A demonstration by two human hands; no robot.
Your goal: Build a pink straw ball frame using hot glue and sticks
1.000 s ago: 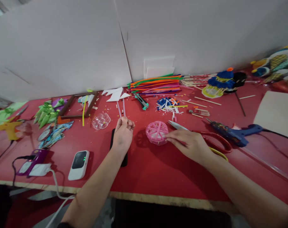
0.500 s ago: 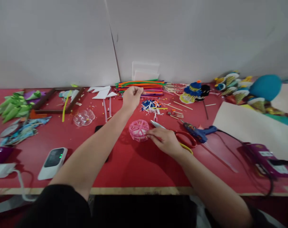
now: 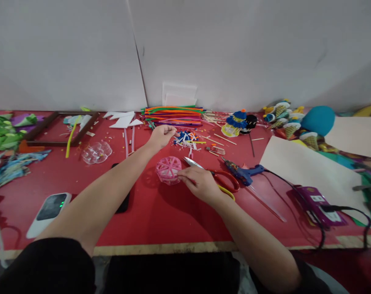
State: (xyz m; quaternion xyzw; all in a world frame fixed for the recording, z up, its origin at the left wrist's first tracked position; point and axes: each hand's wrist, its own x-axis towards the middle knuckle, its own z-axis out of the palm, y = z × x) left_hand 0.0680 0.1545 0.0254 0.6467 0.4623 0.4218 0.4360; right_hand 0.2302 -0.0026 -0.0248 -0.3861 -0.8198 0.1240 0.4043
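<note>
My left hand (image 3: 162, 136) is raised beside the small heap of blue, white and orange bits (image 3: 186, 139), its fingers pinched together; whatever they hold is too small to make out. A round pink openwork box (image 3: 168, 170) with spokes across its top stands on the red table (image 3: 161, 224). The fingertips of my right hand (image 3: 199, 181) close on its right edge. Scissors (image 3: 226, 179) with red and yellow handles lie partly under my right hand, blades toward the heap.
Behind the heap lies a bundle of coloured pipe cleaners (image 3: 173, 114). A blue glue gun (image 3: 245, 172) with a cable lies to the right, near a purple box (image 3: 321, 206). A black phone (image 3: 123, 201) and a white device (image 3: 49, 212) are at the left.
The camera view has shifted to the right. My left hand has come down a little toward the heap, while my right hand stays at the pink box.
</note>
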